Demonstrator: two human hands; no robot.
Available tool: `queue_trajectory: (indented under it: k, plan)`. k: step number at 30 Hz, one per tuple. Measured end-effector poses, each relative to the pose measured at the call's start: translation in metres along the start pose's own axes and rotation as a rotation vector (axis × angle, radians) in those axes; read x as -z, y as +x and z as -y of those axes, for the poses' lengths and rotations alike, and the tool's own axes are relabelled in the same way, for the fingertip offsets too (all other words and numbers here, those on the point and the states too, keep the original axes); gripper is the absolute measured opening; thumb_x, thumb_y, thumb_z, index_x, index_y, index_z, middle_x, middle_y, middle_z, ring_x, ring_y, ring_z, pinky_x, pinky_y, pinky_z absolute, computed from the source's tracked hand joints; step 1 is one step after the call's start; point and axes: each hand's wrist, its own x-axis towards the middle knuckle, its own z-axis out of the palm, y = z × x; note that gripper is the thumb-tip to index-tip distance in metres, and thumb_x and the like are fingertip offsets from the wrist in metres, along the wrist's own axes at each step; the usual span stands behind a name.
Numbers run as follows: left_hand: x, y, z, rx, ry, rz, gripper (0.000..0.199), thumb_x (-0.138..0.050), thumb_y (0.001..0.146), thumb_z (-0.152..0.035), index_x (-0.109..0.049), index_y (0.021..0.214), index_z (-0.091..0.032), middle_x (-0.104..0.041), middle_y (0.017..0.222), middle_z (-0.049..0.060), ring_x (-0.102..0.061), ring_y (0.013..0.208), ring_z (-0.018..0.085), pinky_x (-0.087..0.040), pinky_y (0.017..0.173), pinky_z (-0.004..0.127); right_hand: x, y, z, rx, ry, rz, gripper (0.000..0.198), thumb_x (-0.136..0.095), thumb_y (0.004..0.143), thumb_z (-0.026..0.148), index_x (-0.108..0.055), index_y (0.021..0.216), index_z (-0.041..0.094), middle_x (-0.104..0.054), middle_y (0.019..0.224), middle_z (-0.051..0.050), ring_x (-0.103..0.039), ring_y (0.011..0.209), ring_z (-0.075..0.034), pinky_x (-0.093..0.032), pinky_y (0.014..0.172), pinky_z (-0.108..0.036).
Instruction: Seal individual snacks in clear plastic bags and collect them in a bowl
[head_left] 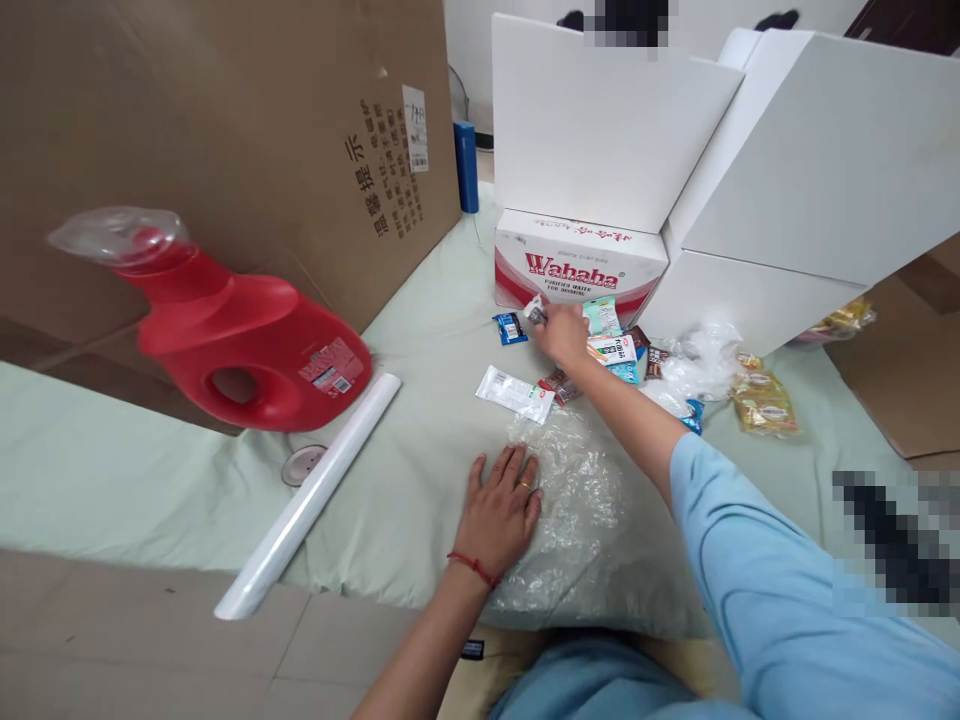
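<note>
My left hand (497, 510) lies flat on the cloth, fingers spread, at the left edge of a sheet of clear plastic (577, 490). My right hand (562, 332) reaches forward, fingers closed on a small silvery snack packet (534, 309). Just left of that hand is a blue packet (511, 328). A white wrapped packet (515, 394) lies between my two hands. Beside and partly under my right wrist are a brown packet (561, 384), a pale green packet (601, 316) and a white packet (613, 350).
A white-and-red Wahaha carton (581, 262) stands behind the packets, beside white panels (787, 160). On the left are a red detergent bottle (255, 340), a white roll (315, 490) and a large cardboard box (225, 110). Crumpled plastic (701, 360) and yellow packets (765, 402) lie right.
</note>
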Motion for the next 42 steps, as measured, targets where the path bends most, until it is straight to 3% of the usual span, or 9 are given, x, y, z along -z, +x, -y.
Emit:
queue_trajectory:
  k: [6,10,16,19,23,28,35,39,42]
  plan:
    - [-0.001,0.0,0.0,0.006,-0.002,-0.007,0.046,-0.046,0.101,-0.034,-0.056,0.145,-0.024,-0.049,0.158,0.009,-0.044,0.148,0.027,-0.026,0.123,0.056,0.066,-0.091,-0.031,0.276,0.271,-0.155,0.031,-0.054,0.089,0.025,-0.068,0.116,0.019,-0.069,0.11,-0.01,-0.054,0.106,-0.029,-0.039,0.1,-0.042]
    - [0.0,0.001,-0.001,0.002,-0.002,-0.008,0.045,-0.046,0.101,-0.032,-0.057,0.144,-0.024,-0.049,0.158,0.01,-0.044,0.148,0.027,-0.026,0.123,0.057,0.091,-0.172,-0.056,0.522,0.264,0.031,0.034,-0.059,0.086,0.022,-0.068,0.119,0.021,-0.068,0.104,-0.01,-0.052,0.101,-0.029,-0.042,0.094,-0.043]
    - [-0.001,0.001,-0.002,-0.013,0.022,-0.021,0.046,-0.046,0.101,-0.031,-0.057,0.145,-0.024,-0.049,0.158,0.011,-0.045,0.147,0.029,-0.028,0.122,0.058,0.071,-0.238,-0.065,0.611,0.068,0.441,0.037,-0.068,0.091,0.038,-0.069,0.124,0.021,-0.067,0.114,-0.012,-0.053,0.106,-0.03,-0.046,0.09,-0.044]
    - [-0.002,0.001,-0.002,-0.024,0.038,-0.021,0.046,-0.047,0.101,-0.032,-0.057,0.145,-0.024,-0.05,0.157,0.012,-0.045,0.147,0.03,-0.028,0.122,0.058,0.067,-0.208,-0.056,0.574,0.069,0.425,0.041,-0.055,0.099,0.055,-0.071,0.119,0.022,-0.069,0.112,-0.011,-0.056,0.105,-0.028,-0.047,0.089,-0.039]
    - [-0.003,0.001,-0.001,-0.033,0.076,-0.018,0.046,-0.046,0.101,-0.031,-0.057,0.145,-0.025,-0.049,0.158,0.012,-0.046,0.146,0.03,-0.028,0.122,0.058,0.051,-0.111,-0.033,0.269,-0.081,0.133,0.05,-0.039,0.105,0.052,-0.073,0.118,0.018,-0.069,0.118,-0.018,-0.051,0.121,-0.034,-0.045,0.094,-0.042]
    - [-0.003,0.001,-0.001,-0.032,0.1,-0.02,0.045,-0.045,0.102,-0.032,-0.058,0.144,-0.024,-0.049,0.158,0.012,-0.047,0.145,0.029,-0.031,0.121,0.057,0.01,-0.018,-0.01,0.038,-0.203,0.242,0.045,-0.055,0.095,0.044,-0.075,0.117,0.01,-0.066,0.13,-0.026,-0.047,0.125,-0.04,-0.037,0.101,-0.054]
    - [-0.001,0.002,-0.002,-0.005,0.05,0.004,0.046,-0.046,0.102,-0.034,-0.056,0.145,-0.025,-0.049,0.158,0.009,-0.044,0.147,0.027,-0.028,0.122,0.055,0.02,-0.001,-0.015,0.082,-0.067,0.045,0.037,-0.042,0.099,0.022,-0.073,0.118,0.012,-0.067,0.125,-0.023,-0.044,0.129,-0.037,-0.036,0.102,-0.05]
    - [-0.001,0.002,-0.002,0.002,0.027,-0.006,0.045,-0.046,0.101,-0.033,-0.057,0.144,-0.025,-0.05,0.157,0.009,-0.045,0.147,0.027,-0.025,0.123,0.055,0.052,-0.005,-0.049,0.058,0.423,-0.108,0.028,-0.044,0.099,0.028,-0.069,0.104,0.017,-0.071,0.103,-0.01,-0.058,0.102,-0.026,-0.045,0.09,-0.037]
    - [-0.002,0.002,-0.003,0.003,0.008,-0.009,0.044,-0.046,0.101,-0.033,-0.057,0.144,-0.025,-0.05,0.157,0.009,-0.044,0.147,0.027,-0.023,0.124,0.056,0.068,-0.039,-0.076,0.105,0.781,0.056,0.026,-0.048,0.098,0.038,-0.065,0.098,0.019,-0.066,0.085,-0.002,-0.058,0.077,-0.018,-0.046,0.072,-0.029]
